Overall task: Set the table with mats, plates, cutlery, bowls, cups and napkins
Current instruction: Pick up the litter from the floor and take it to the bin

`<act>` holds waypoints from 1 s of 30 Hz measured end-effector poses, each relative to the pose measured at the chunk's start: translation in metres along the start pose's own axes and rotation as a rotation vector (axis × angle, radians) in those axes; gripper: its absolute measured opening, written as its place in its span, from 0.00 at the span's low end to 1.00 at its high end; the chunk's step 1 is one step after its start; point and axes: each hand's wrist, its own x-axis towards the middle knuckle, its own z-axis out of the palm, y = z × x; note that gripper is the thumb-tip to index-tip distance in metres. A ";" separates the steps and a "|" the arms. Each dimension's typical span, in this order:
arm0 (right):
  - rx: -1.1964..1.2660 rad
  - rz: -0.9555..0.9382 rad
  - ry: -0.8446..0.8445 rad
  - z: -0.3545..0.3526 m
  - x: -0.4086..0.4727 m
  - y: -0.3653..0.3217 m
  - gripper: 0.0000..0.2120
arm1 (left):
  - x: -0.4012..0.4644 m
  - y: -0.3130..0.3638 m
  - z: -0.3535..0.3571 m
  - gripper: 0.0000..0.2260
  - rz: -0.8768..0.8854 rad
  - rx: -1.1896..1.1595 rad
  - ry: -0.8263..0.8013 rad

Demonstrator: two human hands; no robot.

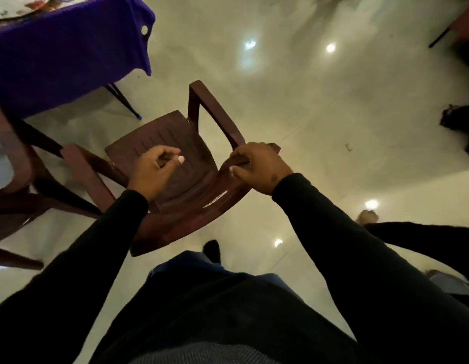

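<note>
A dark brown moulded plastic chair (175, 158) fills the middle of the frame, seen from above and behind, its seat ribbed with shallow grooves and its armrests flat and angular. The right hand (259, 169), at centre right, curls its fingers round the top edge of the chair's curved backrest and grips it. The left hand (154, 166), just left of centre, hangs above the seat with its fingers loosely curled and thumb forward, holding nothing. Both arms wear black long sleeves.

In the upper left corner stands the bench (70, 53), draped in a deep purple cloth that hangs in soft folds over its edge, with a thin dark leg showing below. On it, right at the top left edge of the frame, lies a round pale plate (20, 5) with a floral pattern, resting on a patterned mat (67, 1); both are cut off by the frame edge.

A second brown chair (15, 179) of the same plastic sits at the left edge. The floor (307, 101) is glossy, pale tile that mirrors round ceiling lights.
</note>
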 end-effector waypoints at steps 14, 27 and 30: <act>-0.527 -0.306 -0.135 0.021 0.018 0.068 0.49 | -0.109 0.018 0.004 0.31 -0.388 -0.015 -0.040; -0.668 -0.563 -0.199 0.022 0.049 0.072 0.07 | -0.128 0.018 0.051 0.19 -0.427 0.861 0.103; -0.669 -0.564 -0.219 0.023 0.053 0.073 0.07 | -0.125 0.022 0.051 0.13 -0.424 0.872 0.114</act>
